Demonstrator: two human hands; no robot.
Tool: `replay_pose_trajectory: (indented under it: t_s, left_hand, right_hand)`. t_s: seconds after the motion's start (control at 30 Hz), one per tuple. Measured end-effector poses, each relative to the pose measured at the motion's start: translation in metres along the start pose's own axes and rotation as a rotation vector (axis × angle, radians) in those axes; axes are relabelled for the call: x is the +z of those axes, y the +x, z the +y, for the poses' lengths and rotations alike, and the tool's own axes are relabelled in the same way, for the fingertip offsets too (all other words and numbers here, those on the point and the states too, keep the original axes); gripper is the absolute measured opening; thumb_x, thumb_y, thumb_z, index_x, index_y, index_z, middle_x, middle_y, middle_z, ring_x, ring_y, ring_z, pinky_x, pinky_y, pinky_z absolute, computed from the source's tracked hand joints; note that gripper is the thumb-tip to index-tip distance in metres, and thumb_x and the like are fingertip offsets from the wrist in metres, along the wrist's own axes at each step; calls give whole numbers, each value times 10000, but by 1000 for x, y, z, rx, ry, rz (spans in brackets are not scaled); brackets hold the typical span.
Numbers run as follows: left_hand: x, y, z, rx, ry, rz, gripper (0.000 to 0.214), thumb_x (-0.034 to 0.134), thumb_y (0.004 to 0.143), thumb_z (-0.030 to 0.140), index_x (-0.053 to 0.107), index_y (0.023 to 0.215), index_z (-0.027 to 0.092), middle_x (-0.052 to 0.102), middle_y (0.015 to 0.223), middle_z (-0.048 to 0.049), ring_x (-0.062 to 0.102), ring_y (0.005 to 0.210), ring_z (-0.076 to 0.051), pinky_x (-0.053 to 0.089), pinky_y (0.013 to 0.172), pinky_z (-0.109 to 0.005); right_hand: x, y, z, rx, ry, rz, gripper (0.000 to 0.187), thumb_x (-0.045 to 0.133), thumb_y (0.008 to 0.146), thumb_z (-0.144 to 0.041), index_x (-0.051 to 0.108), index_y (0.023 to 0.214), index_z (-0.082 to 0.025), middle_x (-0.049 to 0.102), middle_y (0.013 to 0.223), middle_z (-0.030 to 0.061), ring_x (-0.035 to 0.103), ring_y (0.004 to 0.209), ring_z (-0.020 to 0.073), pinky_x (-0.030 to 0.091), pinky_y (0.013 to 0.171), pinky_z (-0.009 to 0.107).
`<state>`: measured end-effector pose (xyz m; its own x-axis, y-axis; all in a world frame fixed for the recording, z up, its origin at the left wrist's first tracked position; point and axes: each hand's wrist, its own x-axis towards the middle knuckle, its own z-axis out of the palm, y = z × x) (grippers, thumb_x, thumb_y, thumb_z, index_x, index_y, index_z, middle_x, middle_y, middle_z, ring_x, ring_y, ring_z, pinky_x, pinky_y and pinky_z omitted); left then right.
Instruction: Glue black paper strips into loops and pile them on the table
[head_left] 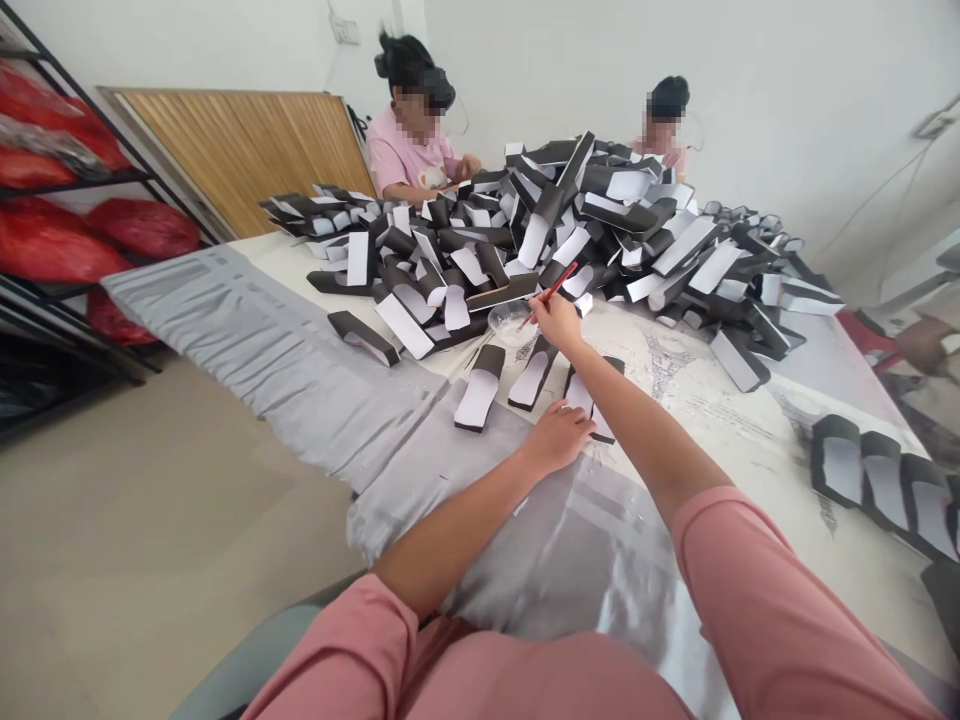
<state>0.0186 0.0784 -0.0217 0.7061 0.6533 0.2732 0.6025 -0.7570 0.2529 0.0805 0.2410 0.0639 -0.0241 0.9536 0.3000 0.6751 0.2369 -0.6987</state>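
My right hand (556, 322) is closed round a thin red brush (559, 284). The brush's lower end points down into a small clear plastic bowl (504, 322); the bristles are too small to make out. Below it, my left hand (559, 437) lies with its fingers on the near end of a black folded piece with a white inner face (577, 392). My right forearm partly covers this piece and the black edge of another beside it. Two similar pieces, one at the left (478, 390) and one in the middle (531, 374), lie in the same row.
A large heap of black-and-white pieces (540, 225) covers the far part of the table (720, 400). More stand in a row (881, 480) at the right. Two people in pink sit behind the heap. At the left, a rack holds red bags (52, 240).
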Motion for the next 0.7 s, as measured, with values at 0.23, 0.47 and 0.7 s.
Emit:
replay_pose_trajectory:
  t_s: [0.23,0.47,0.7]
  left_hand:
    - [1,0,0,6,-4,19,168,545,953,200,674,1059,216,689,1033,-44,664,1005,-188,336,1156,-414]
    - [5,0,-1,20,23,45,163,556,944,204,669,1060,219,696,1045,-44,666,985,-194,349,1146,-419]
    - [2,0,-1,20,31,8,205,520,965,219,662,1112,203,697,1083,-53,660,1051,-202,329,1160,-404]
  right_hand:
    - [5,3,7,26,181,159,225,464,965,-444,508,856,-252,726,720,12,706,805,207,522,857,358]
    - [11,0,9,24,219,176,273,457,969,-504,508,874,-253,731,705,17,702,691,194,541,789,338]
    - [15,-3,5,28,120,105,178,475,968,-396,522,873,-252,750,788,16,710,800,204,516,825,336]
